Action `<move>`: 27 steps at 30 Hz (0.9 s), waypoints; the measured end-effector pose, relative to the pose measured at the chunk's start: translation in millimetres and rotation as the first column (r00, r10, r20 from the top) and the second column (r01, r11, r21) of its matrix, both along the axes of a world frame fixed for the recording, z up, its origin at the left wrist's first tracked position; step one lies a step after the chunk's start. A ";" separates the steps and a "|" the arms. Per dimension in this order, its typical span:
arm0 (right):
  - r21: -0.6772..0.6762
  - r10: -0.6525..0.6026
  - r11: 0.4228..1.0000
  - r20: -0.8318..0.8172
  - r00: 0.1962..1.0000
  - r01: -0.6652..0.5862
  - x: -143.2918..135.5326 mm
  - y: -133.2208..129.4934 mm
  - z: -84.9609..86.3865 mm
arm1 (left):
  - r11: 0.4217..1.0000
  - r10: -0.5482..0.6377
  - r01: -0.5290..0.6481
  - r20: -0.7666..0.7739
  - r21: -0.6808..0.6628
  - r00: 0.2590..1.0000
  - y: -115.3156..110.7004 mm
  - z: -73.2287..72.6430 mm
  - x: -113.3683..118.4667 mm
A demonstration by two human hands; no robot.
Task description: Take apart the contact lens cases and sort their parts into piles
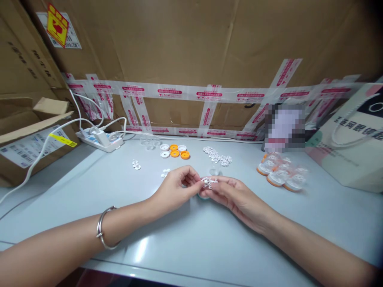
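"where does the head view look from?"

"from the person's own head, above the near side of the tabletop (179,243), facing forward and tilted down."

"how near?"

"within arm's reach (the view is wide, though): the left hand (176,184) and right hand (236,196) meet around mid-frame, and upright cardboard (179,44) behind the tabletop fills the top."

Hands (206,185) holding white part (207,182), grey table (143,235)

Pale grey-blue tabletop (119,223), glossy — big brown cardboard box (179,44) behind, red-and-white tape (170,93) across.
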State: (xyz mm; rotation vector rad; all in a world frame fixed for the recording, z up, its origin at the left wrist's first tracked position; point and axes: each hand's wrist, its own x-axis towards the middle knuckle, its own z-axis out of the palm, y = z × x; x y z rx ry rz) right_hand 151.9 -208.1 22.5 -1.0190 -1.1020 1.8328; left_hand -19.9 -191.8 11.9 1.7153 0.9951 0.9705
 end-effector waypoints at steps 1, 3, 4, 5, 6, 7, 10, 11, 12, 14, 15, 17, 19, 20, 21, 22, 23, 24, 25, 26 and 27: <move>0.006 -0.009 1.000 0.020 1.000 0.009 -0.3 0.2 -0.9 | 1.000 -0.004 0.004 -0.006 0.012 1.000 -0.6 0.3 0.2; 0.034 -0.023 0.999 0.074 0.997 0.020 0.7 1.2 -0.7 | 0.999 -0.011 0.012 -0.020 0.030 1.000 -1.5 1.9 0.1; 0.058 -0.031 0.998 0.103 0.994 0.025 2.8 2.3 1.0 | 0.999 -0.013 0.015 -0.036 0.046 0.999 -1.4 3.3 -0.3; 0.091 -0.043 0.995 0.138 0.989 0.030 6.2 3.9 3.8 | 0.997 -0.012 0.016 -0.058 0.072 0.998 -0.8 5.2 -0.8; 0.132 -0.057 0.991 0.188 0.980 0.033 11.1 6.3 7.3 | 0.993 -0.005 0.016 -0.090 0.116 0.996 0.6 7.4 -1.4; 0.179 -0.077 0.983 0.258 0.963 0.030 17.5 9.4 11.1 | 0.984 0.009 0.014 -0.129 0.178 0.992 2.9 10.0 -2.0; 0.381 -0.231 0.925 0.539 0.810 0.010 41.8 23.1 17.5 | 0.924 0.068 0.035 -0.256 0.381 0.964 16.0 17.2 -1.3; 0.474 -0.327 0.881 0.615 0.717 -0.004 49.9 28.7 16.1 | 0.903 0.071 0.064 -0.295 0.424 0.953 22.0 18.8 0.6; 0.559 -0.418 0.828 0.672 0.611 -0.049 56.9 34.5 12.8 | 0.885 0.060 0.103 -0.333 0.453 0.941 28.3 19.4 3.5; 0.696 -0.573 0.688 0.694 0.436 -0.203 66.9 45.5 1.5 | 0.851 0.028 0.186 -0.395 0.491 0.918 40.8 17.8 12.2; 0.730 -0.618 0.620 0.681 0.394 -0.288 69.6 50.1 -5.1 | 0.832 0.018 0.220 -0.422 0.509 0.907 46.2 15.5 17.6; 0.754 -0.660 0.514 0.652 0.373 -0.409 71.1 57.1 -17.3 | 0.809 0.017 0.261 -0.465 0.526 0.885 54.7 8.8 28.8; 0.754 -0.671 0.454 0.640 0.375 -0.475 69.6 60.7 -25.3 | 0.811 0.024 0.269 -0.490 0.519 0.872 59.5 2.3 38.0; 0.753 -0.680 0.433 0.633 0.369 -0.495 68.4 61.4 -27.5 | 0.815 0.025 0.270 -0.496 0.512 0.868 60.8 0.4 40.9; 0.756 -0.697 0.414 0.621 0.358 -0.507 67.3 61.6 -28.8 | 0.819 0.028 0.265 -0.497 0.509 0.867 61.5 0.0 42.0; 0.759 -0.715 0.397 0.608 0.345 -0.515 66.2 61.3 -29.5 | 0.820 0.037 0.256 -0.494 0.511 0.869 61.8 1.4 41.0; 0.763 -0.730 0.387 0.597 0.333 -0.518 65.3 60.7 -29.9 | 0.820 0.054 0.237 -0.482 0.522 0.874 62.0 4.8 37.3; 0.766 -0.740 0.385 0.590 0.324 -0.515 64.3 59.8 -30.1 | 0.819 0.080 0.210 -0.469 0.534 0.880 62.4 9.8 30.6; 0.766 -0.739 0.393 0.592 0.321 -0.508 63.3 58.7 -30.2 | 0.821 0.114 0.174 -0.455 0.544 0.883 63.1 16.1 20.7; 0.765 -0.727 0.410 0.603 0.329 -0.496 62.2 57.6 -30.3 | 0.826 0.151 0.127 -0.433 0.549 0.888 64.4 23.2 7.4; 0.763 -0.706 0.433 0.618 0.346 -0.480 60.8 56.4 -30.3 | 0.842 0.194 0.075 -0.430 0.534 0.882 66.2 30.3 -8.9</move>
